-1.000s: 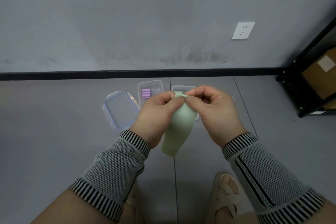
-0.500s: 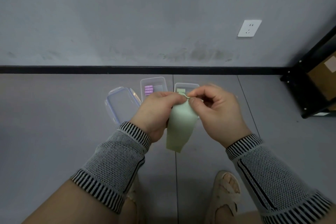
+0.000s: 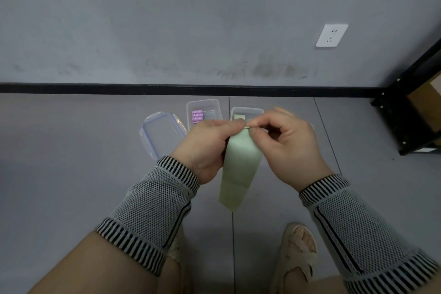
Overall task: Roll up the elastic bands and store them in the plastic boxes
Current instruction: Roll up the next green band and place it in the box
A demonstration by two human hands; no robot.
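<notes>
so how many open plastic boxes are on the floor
2. One box, holding purple rolls, sits by the wall; the second box is just right of it, partly behind the hands. The lid lies left.

"10" on purple bands [image 3: 197,116]

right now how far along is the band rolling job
Done: purple rolls lie in the left plastic box, and something pale green lies in the right box.
In hand: the left hand and right hand pinch the top edge of a green band, which hangs mostly unrolled.
Left: finish rolling it, store it; the lid lies off to the side.
</notes>
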